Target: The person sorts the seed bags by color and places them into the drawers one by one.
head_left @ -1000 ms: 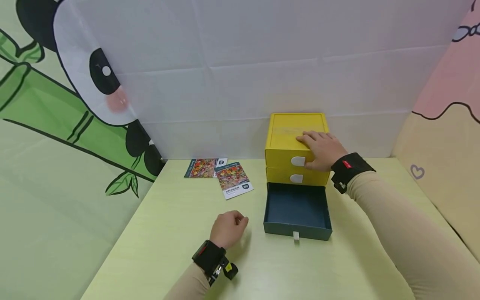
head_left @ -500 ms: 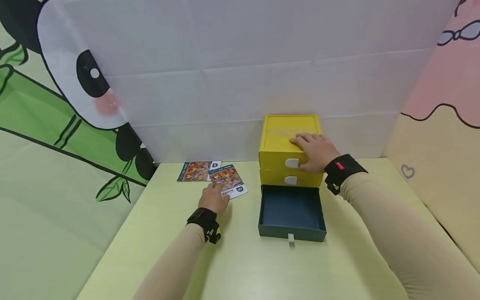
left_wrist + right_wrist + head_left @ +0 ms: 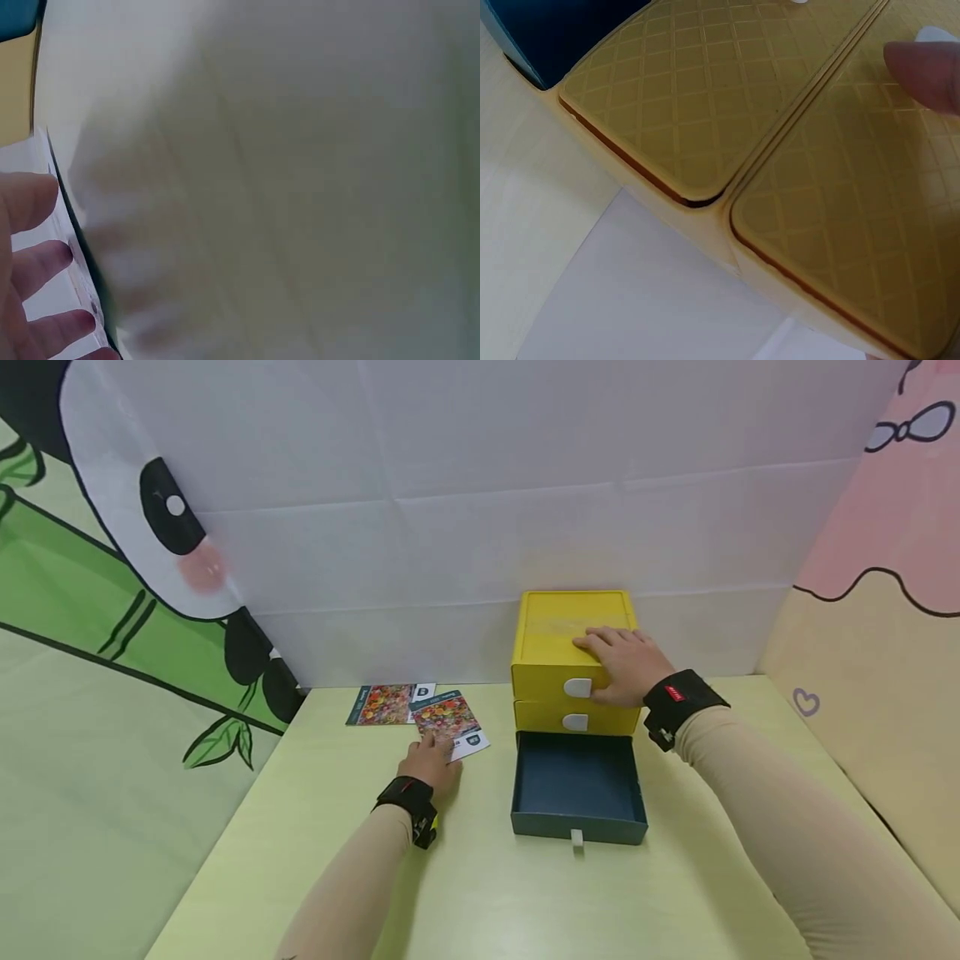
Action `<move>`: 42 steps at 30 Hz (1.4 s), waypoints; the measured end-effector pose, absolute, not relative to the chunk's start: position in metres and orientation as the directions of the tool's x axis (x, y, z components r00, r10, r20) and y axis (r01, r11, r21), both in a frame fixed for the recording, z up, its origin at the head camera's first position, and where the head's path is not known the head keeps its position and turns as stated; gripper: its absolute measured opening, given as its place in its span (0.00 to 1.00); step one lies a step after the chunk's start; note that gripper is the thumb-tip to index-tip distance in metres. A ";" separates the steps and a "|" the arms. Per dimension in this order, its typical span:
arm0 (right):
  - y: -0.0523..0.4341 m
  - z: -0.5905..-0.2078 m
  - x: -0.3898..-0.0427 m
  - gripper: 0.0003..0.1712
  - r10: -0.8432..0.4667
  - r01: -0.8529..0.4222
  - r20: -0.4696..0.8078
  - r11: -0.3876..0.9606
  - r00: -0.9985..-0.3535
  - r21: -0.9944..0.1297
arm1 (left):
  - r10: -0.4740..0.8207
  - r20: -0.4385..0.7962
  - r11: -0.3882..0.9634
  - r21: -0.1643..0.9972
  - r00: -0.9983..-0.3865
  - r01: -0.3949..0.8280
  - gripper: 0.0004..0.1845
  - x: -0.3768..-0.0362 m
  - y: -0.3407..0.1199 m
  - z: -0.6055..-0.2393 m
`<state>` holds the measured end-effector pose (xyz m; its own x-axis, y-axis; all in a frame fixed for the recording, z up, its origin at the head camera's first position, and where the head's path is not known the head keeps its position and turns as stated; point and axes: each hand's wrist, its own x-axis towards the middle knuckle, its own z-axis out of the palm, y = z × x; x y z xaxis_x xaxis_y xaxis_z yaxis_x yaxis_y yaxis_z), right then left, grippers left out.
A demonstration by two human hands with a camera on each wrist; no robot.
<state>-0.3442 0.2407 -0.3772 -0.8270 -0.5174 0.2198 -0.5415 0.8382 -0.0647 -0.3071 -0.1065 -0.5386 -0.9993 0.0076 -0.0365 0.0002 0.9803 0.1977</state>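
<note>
Reaching across the tabletop (image 3: 480, 893), the left hand (image 3: 432, 762) lays its relaxed fingers on the near edge of the colourful card (image 3: 448, 724), which lies flat just left of the pulled-out blue drawer (image 3: 578, 785), while the right hand (image 3: 624, 664) rests flat and open-fingered on the yellow drawer box (image 3: 558, 647). Picking up looks to be the step in hand, and it calls for getting a fingertip under the thin card's edge. Only the left wrist view shows straight fingers (image 3: 34, 259) over the card's white margin; only the head view shows the second card (image 3: 388, 703) behind.
</note>
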 end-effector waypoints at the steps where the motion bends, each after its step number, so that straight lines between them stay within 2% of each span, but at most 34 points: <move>1: 0.241 -0.377 -0.344 0.49 -0.517 -0.542 0.221 0.838 -0.827 -0.066 | 0.010 -0.039 0.980 0.201 -0.999 0.001 0.27 -0.306 -0.107 -0.538; 11: 0.242 -0.377 -0.344 0.48 -0.520 -0.542 0.212 0.839 -0.828 -0.059 | 0.013 -0.032 0.962 0.274 -0.999 0.003 0.27 -0.298 -0.106 -0.542; 18: 0.242 -0.378 -0.346 0.49 -0.515 -0.535 0.206 0.843 -0.832 -0.053 | 0.047 -0.012 0.965 0.259 -0.999 0.043 0.27 -0.293 -0.106 -0.545; 32: 0.243 -0.378 -0.346 0.49 -0.519 -0.538 0.207 0.842 -0.830 -0.045 | 0.129 -0.006 0.955 0.271 -0.992 0.123 0.20 -0.276 -0.117 -0.546; 40: 0.244 -0.377 -0.345 0.49 -0.513 -0.533 0.218 0.845 -0.830 -0.040 | 0.128 0.071 0.951 0.275 -0.989 0.143 0.10 -0.270 -0.116 -0.541; 42: 0.243 -0.378 -0.346 0.50 -0.513 -0.533 0.218 0.845 -0.830 -0.040 | 0.130 0.081 0.954 0.260 -0.988 0.146 0.10 -0.268 -0.117 -0.541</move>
<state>-0.3455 0.2434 -0.3780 -0.8303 -0.5129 0.2182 -0.5328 0.8453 -0.0404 -0.2681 -0.1172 -0.5408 -0.9883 0.1296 0.0806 0.1464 0.9544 0.2602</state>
